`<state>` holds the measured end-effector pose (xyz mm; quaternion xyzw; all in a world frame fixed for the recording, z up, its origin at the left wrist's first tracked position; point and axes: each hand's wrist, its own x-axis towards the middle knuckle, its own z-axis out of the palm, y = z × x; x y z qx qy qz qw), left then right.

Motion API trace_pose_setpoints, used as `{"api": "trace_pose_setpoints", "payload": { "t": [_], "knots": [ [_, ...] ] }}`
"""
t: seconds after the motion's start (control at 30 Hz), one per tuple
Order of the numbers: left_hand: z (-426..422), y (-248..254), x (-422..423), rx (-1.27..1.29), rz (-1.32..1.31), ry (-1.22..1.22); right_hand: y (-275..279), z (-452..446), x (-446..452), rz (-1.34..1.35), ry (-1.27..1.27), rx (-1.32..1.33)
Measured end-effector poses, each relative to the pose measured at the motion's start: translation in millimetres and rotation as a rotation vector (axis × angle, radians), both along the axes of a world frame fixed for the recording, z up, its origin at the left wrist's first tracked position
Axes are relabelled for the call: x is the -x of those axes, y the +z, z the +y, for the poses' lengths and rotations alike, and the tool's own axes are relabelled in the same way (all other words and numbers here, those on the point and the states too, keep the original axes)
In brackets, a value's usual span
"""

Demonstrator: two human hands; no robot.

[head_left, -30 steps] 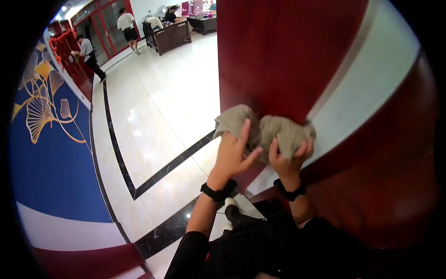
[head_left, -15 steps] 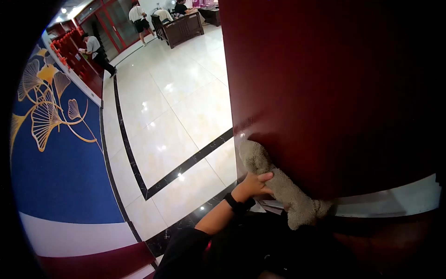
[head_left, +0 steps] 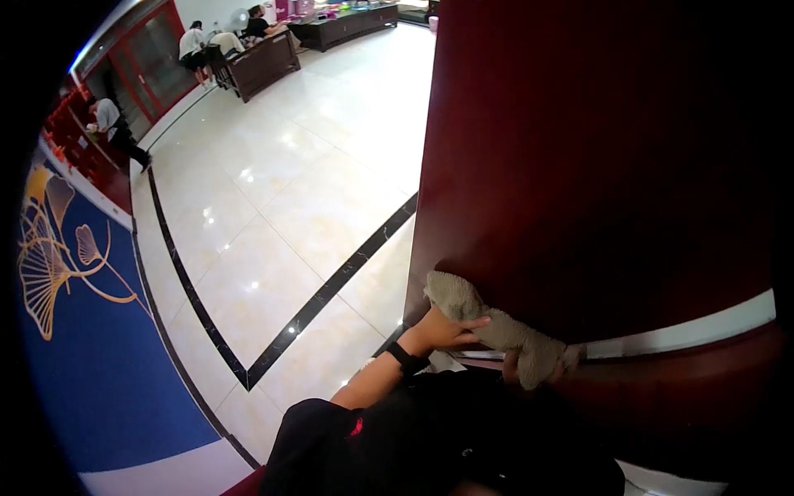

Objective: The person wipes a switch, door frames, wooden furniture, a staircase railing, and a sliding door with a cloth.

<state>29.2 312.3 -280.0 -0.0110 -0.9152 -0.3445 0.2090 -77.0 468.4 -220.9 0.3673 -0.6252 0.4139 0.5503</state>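
Note:
A grey-brown cloth (head_left: 496, 332) lies bunched in a long strip against the dark red panel (head_left: 579, 182), near its lower left edge. My left hand (head_left: 449, 328) grips the left part of the cloth, with a black band on the wrist. At the cloth's lower right end, my right hand (head_left: 538, 368) shows only in part, dark and blurred, with its fingers round the cloth. The right forearm is hidden.
A blue wall panel with gold leaf patterns (head_left: 74, 264) stands on the left. Beyond the glossy tiled floor (head_left: 281, 165) are a dark wooden bench (head_left: 260, 66), a long table (head_left: 351, 26) and several people. A white strip (head_left: 678, 335) crosses the red surface.
The cloth and both hands went from higher on the red panel to its lower part. The right hand turned dim and partly hidden. The view has shifted, showing more of the far table.

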Motion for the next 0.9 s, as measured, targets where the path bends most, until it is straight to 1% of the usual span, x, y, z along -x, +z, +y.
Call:
{"api": "trace_pose_setpoints", "payload": {
  "t": [0.03, 0.07, 0.13, 0.17, 0.2, 0.23, 0.27, 0.3, 0.37, 0.4, 0.43, 0.47, 0.5, 0.53, 0.57, 0.6, 0.63, 0.7, 0.73, 0.8, 0.83, 0.87, 0.9],
  "knots": [
    [-3.1, 9.1, -3.2, -0.099, -0.22, -0.042, -2.3, 4.9, -2.3, -0.027, -0.017, -0.002],
    [-6.2, 5.2, -3.2, -0.057, -0.132, -0.061, -5.1, 13.7, -2.8, -0.056, -0.037, -0.012],
    [-5.0, 22.8, -3.4, -0.04, -0.089, -0.092, -13.0, 30.9, -5.2, -0.089, -0.047, -0.016],
    [-5.2, 31.3, -7.8, -0.015, -0.054, -0.115, -23.0, 47.5, -1.4, -0.195, -0.197, -0.06],
    [-5.8, 34.5, -10.1, -0.019, -0.077, -0.143, -30.4, 46.1, -1.0, -0.302, -0.33, -0.101],
    [-7.3, 37.6, -10.0, -0.024, -0.096, -0.164, -19.3, 33.6, -3.0, -0.311, -0.285, -0.094],
    [-9.0, 60.6, -15.5, -0.114, 0.024, -0.206, 5.2, 25.2, -3.8, -0.203, -0.297, -0.072],
    [-9.6, 65.7, -11.9, -0.061, 0.18, -0.187, 24.7, 19.2, -4.1, -0.09, -0.324, -0.047],
    [-14.3, 88.5, -13.5, 0.033, 0.291, -0.154, 40.0, 9.0, -4.5, -0.038, -0.305, 0.006],
    [-20.3, 103.4, -13.0, 0.044, 0.3, -0.157, 49.5, 3.9, -3.0, 0.01, -0.297, 0.048],
    [-29.5, 119.3, -15.2, 0.123, 0.362, -0.157, 67.2, -4.5, -6.9, 0.015, -0.3, 0.058],
    [-37.1, 127.2, -16.4, 0.197, 0.418, -0.16, 83.9, -12.8, -15.5, 0.078, -0.203, 0.057],
    [-42.8, 129.0, -14.5, 0.195, 0.411, -0.166, 97.8, -19.9, -22.2, 0.134, -0.107, 0.051],
    [-48.0, 130.2, -12.9, 0.217, 0.364, -0.172, 107.7, -27.0, -23.8, 0.123, -0.112, 0.047],
    [-52.4, 130.7, -11.8, 0.239, 0.315, -0.177, 115.4, -34.4, -24.1, 0.185, -0.108, -0.046],
    [-55.1, 133.0, -10.1, 0.267, 0.417, -0.166, 117.6, -37.8, -24.6, 0.248, -0.1, -0.138],
    [-54.6, 131.0, -10.9, 0.266, 0.407, -0.168, 113.2, -37.6, -24.5, 0.238, -0.099, -0.139],
    [-58.0, 123.9, -11.6, 0.335, 0.462, -0.086, 97.3, -42.3, -19.5, 0.262, -0.021, -0.211],
    [-59.5, 114.8, -10.3, 0.332, 0.454, -0.084, 88.1, -46.1, -16.8, 0.256, -0.044, -0.211],
    [-61.7, 87.9, -9.8, 0.315, 0.288, -0.052, 81.6, -51.9, -18.5, 0.287, -0.051, -0.265],
    [-61.8, 79.6, -10.6, 0.303, 0.28, -0.061, 79.1, -53.5, -21.2, 0.327, -0.062, -0.316],
    [-64.9, 71.9, -10.7, 0.319, 0.269, -0.033, 75.4, -54.3, -24.2, 0.312, -0.072, -0.352],
    [-68.0, 63.4, -10.7, 0.335, 0.259, -0.008, 62.2, -54.7, -21.6, 0.312, -0.08, -0.383]
  ]
}}
